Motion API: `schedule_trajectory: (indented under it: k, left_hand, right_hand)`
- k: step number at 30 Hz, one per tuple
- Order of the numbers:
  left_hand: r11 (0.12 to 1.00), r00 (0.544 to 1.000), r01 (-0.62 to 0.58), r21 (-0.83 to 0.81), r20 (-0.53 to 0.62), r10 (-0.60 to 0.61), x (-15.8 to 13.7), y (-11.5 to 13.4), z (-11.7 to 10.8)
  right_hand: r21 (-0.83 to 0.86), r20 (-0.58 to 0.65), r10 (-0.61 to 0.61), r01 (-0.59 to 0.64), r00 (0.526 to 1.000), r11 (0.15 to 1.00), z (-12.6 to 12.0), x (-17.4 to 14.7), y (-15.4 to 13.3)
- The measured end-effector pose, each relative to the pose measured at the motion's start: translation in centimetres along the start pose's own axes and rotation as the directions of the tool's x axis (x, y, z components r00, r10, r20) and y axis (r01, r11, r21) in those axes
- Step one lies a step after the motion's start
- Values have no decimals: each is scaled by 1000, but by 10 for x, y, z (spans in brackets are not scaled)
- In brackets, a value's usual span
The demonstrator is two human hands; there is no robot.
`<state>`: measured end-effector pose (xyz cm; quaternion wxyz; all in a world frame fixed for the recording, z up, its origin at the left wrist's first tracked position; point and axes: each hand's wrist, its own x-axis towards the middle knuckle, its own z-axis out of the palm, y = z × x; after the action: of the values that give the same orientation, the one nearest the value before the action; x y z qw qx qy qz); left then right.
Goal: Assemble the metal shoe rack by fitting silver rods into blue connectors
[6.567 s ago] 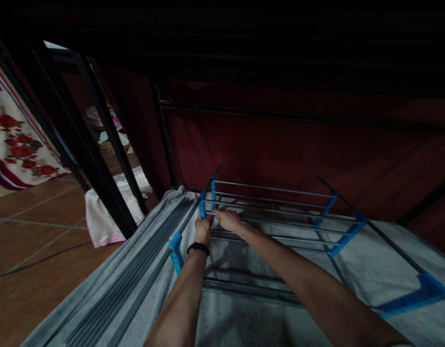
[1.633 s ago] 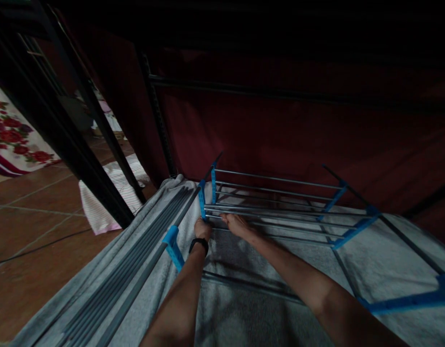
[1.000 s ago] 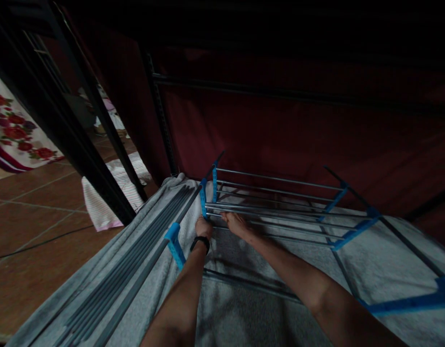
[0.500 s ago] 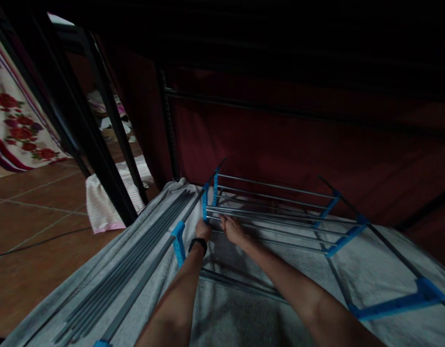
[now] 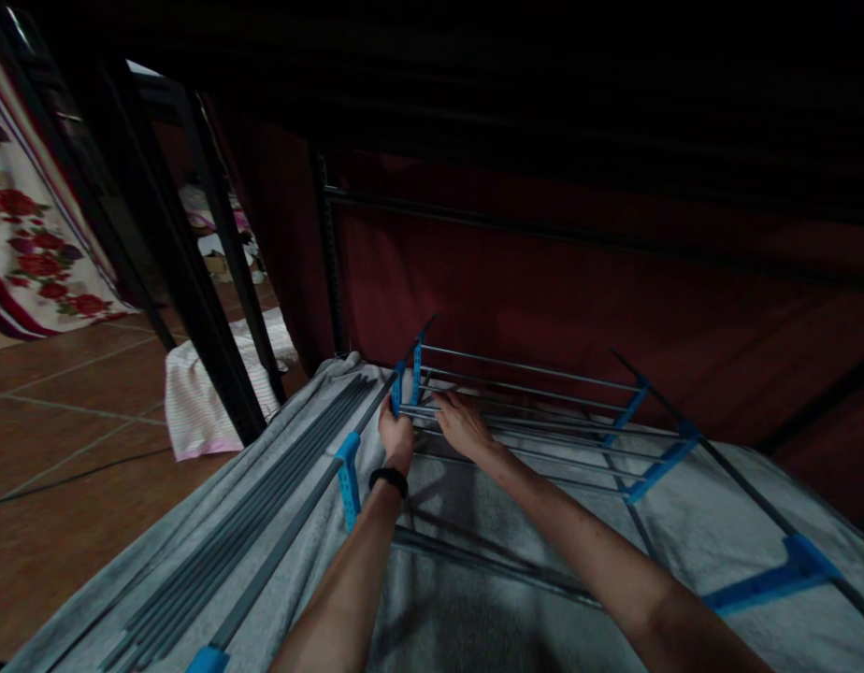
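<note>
A partly assembled rack of thin metal rods and blue plastic brackets lies on a grey blanket [image 5: 516, 617]. My left hand [image 5: 396, 432], with a black band on its wrist, is closed around the lower part of a blue bracket [image 5: 396, 385] on the rack's left pole [image 5: 284, 542]. Just to its right, my right hand [image 5: 464, 425] curls over the metal rods [image 5: 544, 422] near their left ends. Its fingertips are partly hidden among the rods. On the right, the rods meet another blue bracket [image 5: 662, 465].
Several loose grey tubes [image 5: 256, 514] lie side by side left of the rack. A nearer blue bracket [image 5: 348, 477] sticks out of the left pole. Black metal posts [image 5: 172, 252] stand at the left, a dark red cloth [image 5: 544, 290] hangs behind, and a dark overhang covers the top.
Both hands have moved slightly up; the left has gone from below the bracket onto it, and the right now reaches further over the rods. The view has shifted a little.
</note>
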<state>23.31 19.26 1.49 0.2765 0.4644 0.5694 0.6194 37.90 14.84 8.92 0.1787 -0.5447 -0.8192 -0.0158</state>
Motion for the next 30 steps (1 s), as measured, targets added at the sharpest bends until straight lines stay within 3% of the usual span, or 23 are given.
schedule_trajectory:
  k: [3,5,10,17,30]
  left_hand:
    - [999,999,-30,-33,-18,30,5,12,-2]
    - [997,998,-58,-43,1,58,8,16,-5]
    - [996,995,-86,-6,46,86,10,19,-9]
    - [984,984,-180,12,14,180,10,35,-2]
    - [992,993,-122,18,5,122,17,37,-2]
  right_hand:
    - [1,194,-4,4,981,1000,-3,21,5]
    - [2,233,-4,3,972,1000,-3,29,6]
    - [2,171,36,-36,985,999,-10,38,8]
    - [-8,135,14,-13,991,1000,-25,37,4]
    - [39,111,-26,21,994,999,-31,42,4]
